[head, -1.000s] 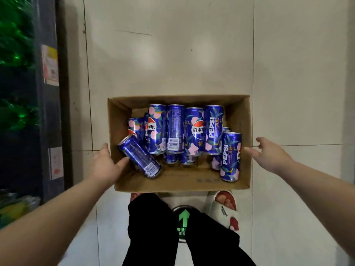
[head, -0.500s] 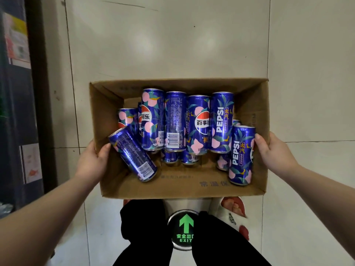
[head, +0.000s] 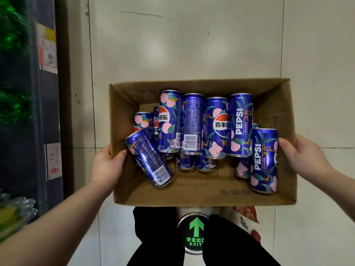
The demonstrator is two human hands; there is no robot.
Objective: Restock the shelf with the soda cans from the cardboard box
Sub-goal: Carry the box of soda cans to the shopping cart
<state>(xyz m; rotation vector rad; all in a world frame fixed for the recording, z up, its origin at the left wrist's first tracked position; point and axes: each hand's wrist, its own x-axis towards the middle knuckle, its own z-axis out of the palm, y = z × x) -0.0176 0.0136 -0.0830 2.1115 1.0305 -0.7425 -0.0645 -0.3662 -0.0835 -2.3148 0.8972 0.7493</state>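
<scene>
The person's left hand (head: 107, 166) and right hand (head: 305, 160) are bare, and so are the left forearm (head: 57, 217) and right forearm (head: 342, 181) all the way to the picture's edges. The legs are in plain black trousers (head: 153, 239) of matte cloth, with a narrow gap between the two legs. Beside the right trouser leg shows part of a white shoe (head: 244, 220) with red shapes and a small black-and-white mark; its exact type is unclear.

open cardboard box (head: 201, 196) top, bare near floor strip, soda cans (head: 207, 127) crowding the far half
</scene>
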